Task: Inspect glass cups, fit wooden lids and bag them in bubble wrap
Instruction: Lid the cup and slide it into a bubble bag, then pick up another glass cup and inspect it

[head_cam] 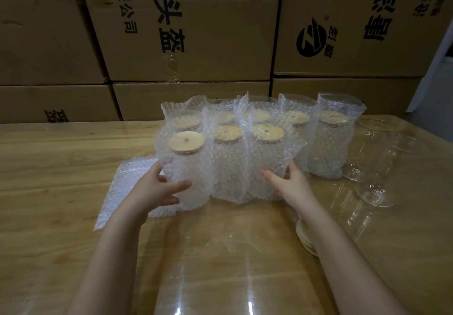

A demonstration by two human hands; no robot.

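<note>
Press the near row of three bagged cups (228, 167) mid-table gently from both sides with the flat, open left hand (159, 187) and right hand (291, 182), keeping them upright, lids on top.

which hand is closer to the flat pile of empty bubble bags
Left. The left hand is right beside the flat bubble bags, touching the front-left bagged cup; the right hand is on the far side, at the front-right bagged cup.
</note>
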